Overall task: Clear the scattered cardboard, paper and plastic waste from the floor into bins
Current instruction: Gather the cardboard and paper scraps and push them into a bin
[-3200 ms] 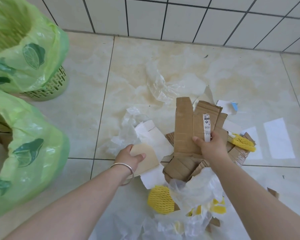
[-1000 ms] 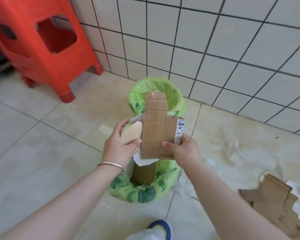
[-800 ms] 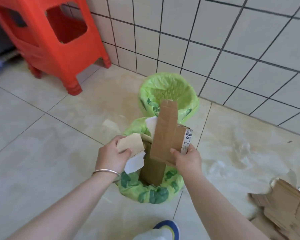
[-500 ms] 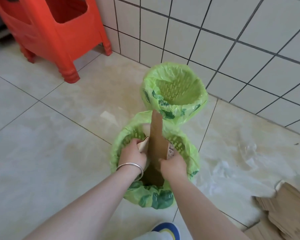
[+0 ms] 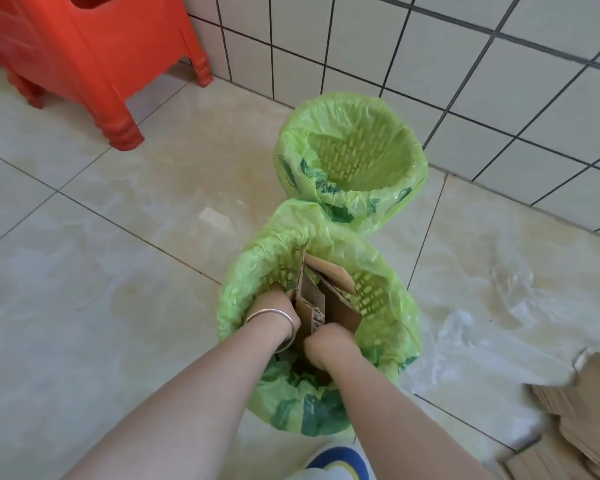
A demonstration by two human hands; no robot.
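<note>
Two green-lined bins stand touching each other on the tiled floor: the near bin under both forearms, and the far bin just beyond it by the wall, with nothing visible inside. A red stool stands well apart at upper left. At the right edge lies one stack of flattened cardboard, with clear plastic film spread on the floor between it and the bins; that waste is not yet cleared. Inside the near bin, the cardboard pieces stand nearly upright, their long axis running down into the bin and slightly away from the person; at least two sheets show, the exact count hidden. Both hands are down inside the rim, pressed against that cardboard from either side. The left hand, with one bracelet at the wrist, is curled against the left face, though whether it grips cannot be told. The right hand is closed near the bottom edge and seems to pinch it. Letting go looks like the next move, and the cardboard should drop straight down.
</note>
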